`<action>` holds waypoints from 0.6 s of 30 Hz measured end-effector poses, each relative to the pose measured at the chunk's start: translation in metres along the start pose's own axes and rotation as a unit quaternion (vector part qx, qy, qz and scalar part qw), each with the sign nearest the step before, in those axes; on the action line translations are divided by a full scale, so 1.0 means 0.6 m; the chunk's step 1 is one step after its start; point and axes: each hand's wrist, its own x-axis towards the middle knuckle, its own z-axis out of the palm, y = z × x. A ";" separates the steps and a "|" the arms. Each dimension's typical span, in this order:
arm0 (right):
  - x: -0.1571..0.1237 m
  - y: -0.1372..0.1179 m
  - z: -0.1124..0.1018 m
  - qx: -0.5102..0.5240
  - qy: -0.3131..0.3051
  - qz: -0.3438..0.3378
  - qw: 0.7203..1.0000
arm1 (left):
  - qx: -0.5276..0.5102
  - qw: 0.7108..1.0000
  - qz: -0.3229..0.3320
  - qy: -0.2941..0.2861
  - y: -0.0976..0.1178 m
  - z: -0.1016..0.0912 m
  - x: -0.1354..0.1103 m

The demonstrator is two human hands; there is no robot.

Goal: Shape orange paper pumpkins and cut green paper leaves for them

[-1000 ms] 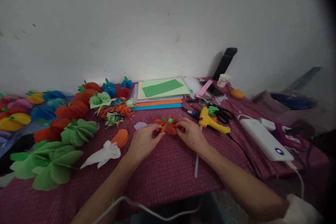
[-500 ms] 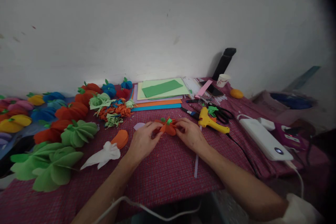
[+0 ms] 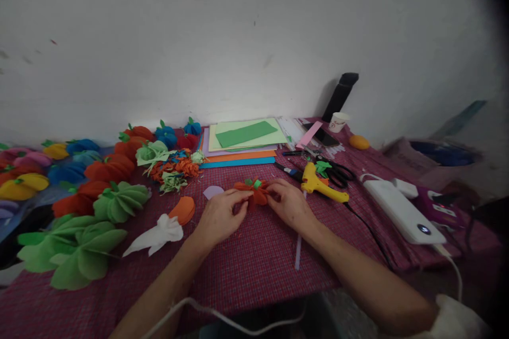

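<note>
An orange paper pumpkin [image 3: 259,195] with green bits at its top sits between my hands at the middle of the table. My left hand [image 3: 224,214] pinches its near left petals with thumb and fingers. From the other side, my right hand [image 3: 289,202] pinches the right petals. Left of my left hand lie an orange paper piece [image 3: 183,210], a crumpled white tissue [image 3: 167,230] and a lilac paper piece [image 3: 212,191]. A yellow glue gun [image 3: 324,186] with a glue stick [image 3: 298,251] rests just right of my right hand.
Finished paper pumpkins [image 3: 109,168] crowd the left side. Behind my hands are shredded paper [image 3: 178,165] and stacked coloured sheets [image 3: 238,158]. Black scissors [image 3: 340,174], a paper cup [image 3: 338,122], a white power bank [image 3: 401,212] and a purple power strip [image 3: 437,206] stand on the right. A white cable [image 3: 222,321] crosses the front.
My left fingers have shifted slightly right and down along the pumpkin's petals, showing more of its left side. My right hand stays nearly where it was.
</note>
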 end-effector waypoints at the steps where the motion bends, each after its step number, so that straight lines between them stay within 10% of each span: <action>1: 0.000 -0.001 -0.001 0.001 -0.001 0.000 1.000 | -0.002 1.000 -0.001 -0.001 -0.001 0.002 0.000; 10: 0.000 -0.003 -0.002 -0.008 0.002 0.000 1.000 | 0.060 0.989 -0.073 0.114 -0.009 -0.006 0.005; 18: 0.004 0.005 0.001 0.042 -0.004 -0.015 0.999 | 0.067 0.992 -0.102 0.044 -0.033 0.002 0.007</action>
